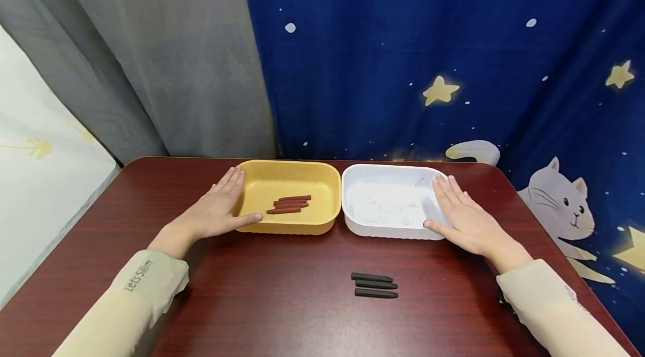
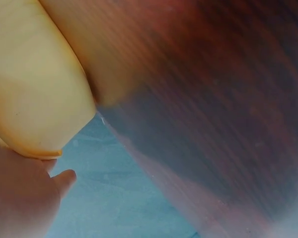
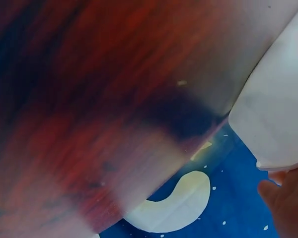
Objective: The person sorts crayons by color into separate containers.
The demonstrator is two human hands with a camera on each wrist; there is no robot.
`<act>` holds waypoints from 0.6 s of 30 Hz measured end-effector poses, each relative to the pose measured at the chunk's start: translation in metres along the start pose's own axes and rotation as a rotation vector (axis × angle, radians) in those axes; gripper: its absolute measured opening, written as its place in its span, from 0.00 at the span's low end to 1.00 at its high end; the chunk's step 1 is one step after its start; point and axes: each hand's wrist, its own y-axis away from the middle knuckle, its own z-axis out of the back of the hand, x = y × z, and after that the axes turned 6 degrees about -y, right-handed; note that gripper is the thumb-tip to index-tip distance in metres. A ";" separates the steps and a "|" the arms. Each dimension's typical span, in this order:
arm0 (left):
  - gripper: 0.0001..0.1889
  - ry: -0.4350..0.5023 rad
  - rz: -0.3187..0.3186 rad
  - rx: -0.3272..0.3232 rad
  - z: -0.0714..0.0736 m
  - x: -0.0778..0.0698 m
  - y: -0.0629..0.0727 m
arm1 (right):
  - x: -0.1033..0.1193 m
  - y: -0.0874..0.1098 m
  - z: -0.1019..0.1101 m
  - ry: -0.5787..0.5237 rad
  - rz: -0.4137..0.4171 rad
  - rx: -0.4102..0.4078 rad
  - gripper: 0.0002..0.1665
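Observation:
Two shallow plastic bins stand side by side near the table's far edge. My left hand (image 1: 216,207) presses with straight fingers against the left end of the yellow bin (image 1: 289,228), its thumb along the near rim. Several reddish-brown crayon-like sticks (image 1: 287,211) lie inside that bin. On the other side, my right hand (image 1: 464,217) touches the right end of the white bin (image 1: 388,230), fingers extended. Dark specks dot the white bin's floor. Three black crayon-like sticks (image 1: 376,285) lie on the table in front of the white bin, apart from both hands.
The dark red-brown wooden table (image 1: 272,301) carries all of this. Behind it hang a grey curtain (image 1: 191,55) and a blue curtain (image 1: 363,55) with stars and a cat. A white patterned cloth (image 1: 40,178) is at the left.

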 end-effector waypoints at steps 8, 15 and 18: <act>0.62 -0.015 0.033 0.017 0.003 -0.003 0.001 | 0.001 0.000 0.001 0.047 -0.028 0.033 0.59; 0.53 0.019 -0.087 -0.112 0.008 -0.021 0.010 | 0.002 -0.002 -0.001 0.067 -0.056 0.039 0.62; 0.46 0.041 -0.180 -0.177 0.010 -0.037 0.014 | 0.001 -0.002 0.000 0.067 -0.069 0.029 0.63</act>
